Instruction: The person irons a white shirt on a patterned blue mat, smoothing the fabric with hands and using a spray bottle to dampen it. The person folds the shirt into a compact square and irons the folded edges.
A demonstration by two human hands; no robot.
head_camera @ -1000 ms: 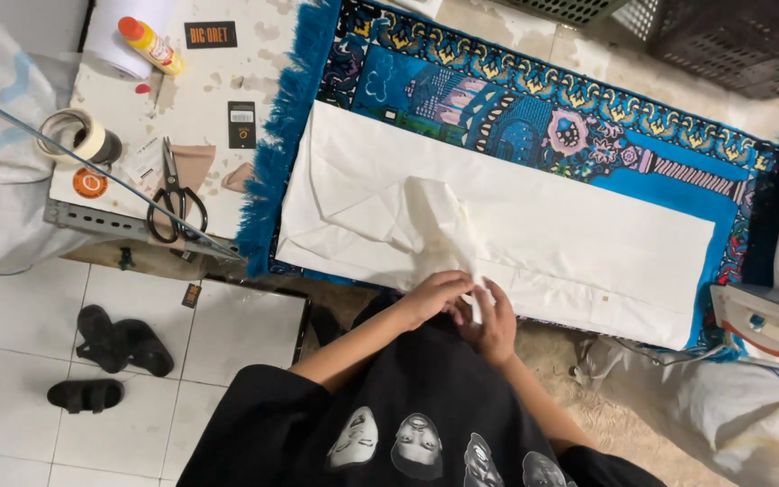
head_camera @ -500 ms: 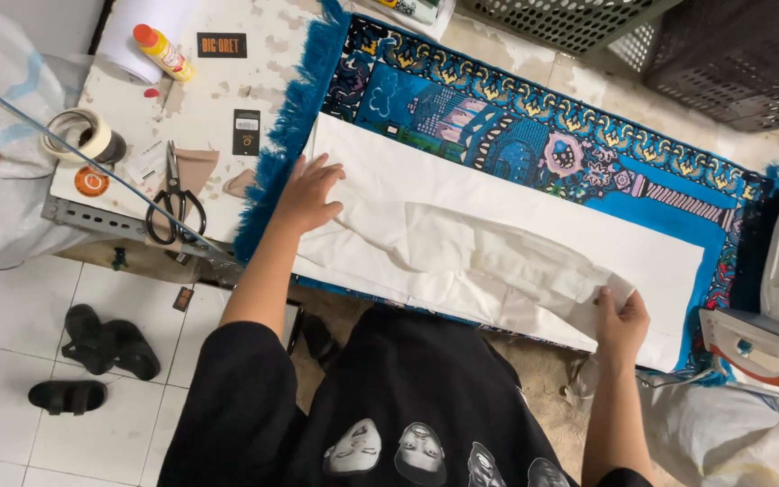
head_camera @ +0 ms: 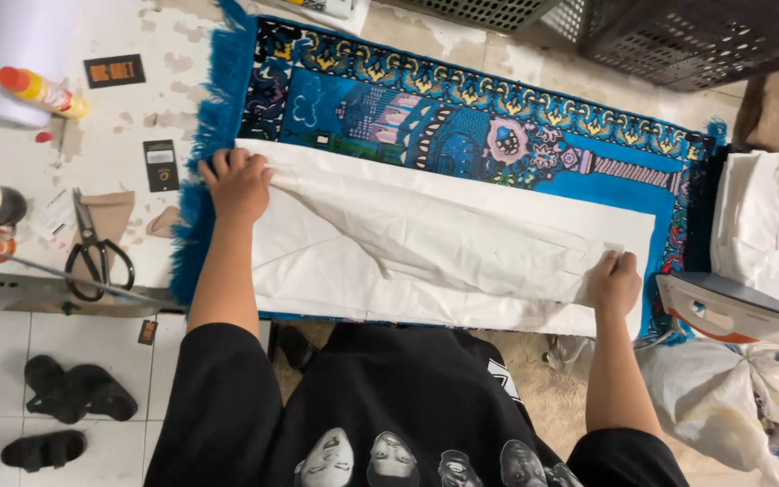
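The white cloth (head_camera: 444,243) lies spread along the blue patterned rug (head_camera: 498,135), and the step in hand seems to be folding it lengthwise — next both ends probably must move together, evenly. The right hand (head_camera: 613,281) pinches the cloth's right end; the left hand (head_camera: 238,183), fingers curled, grips its far left corner. Beyond that corner lie scissors (head_camera: 94,252).

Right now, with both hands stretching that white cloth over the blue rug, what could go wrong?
1. The iron sits just beside the right hand; a sideways slip could bump it, and whether it is hot cannot be told.
2. The white cloth shows diagonal wrinkles between the left hand and the right; they may get set in as creases.
3. The blue rug may shift under the pull.
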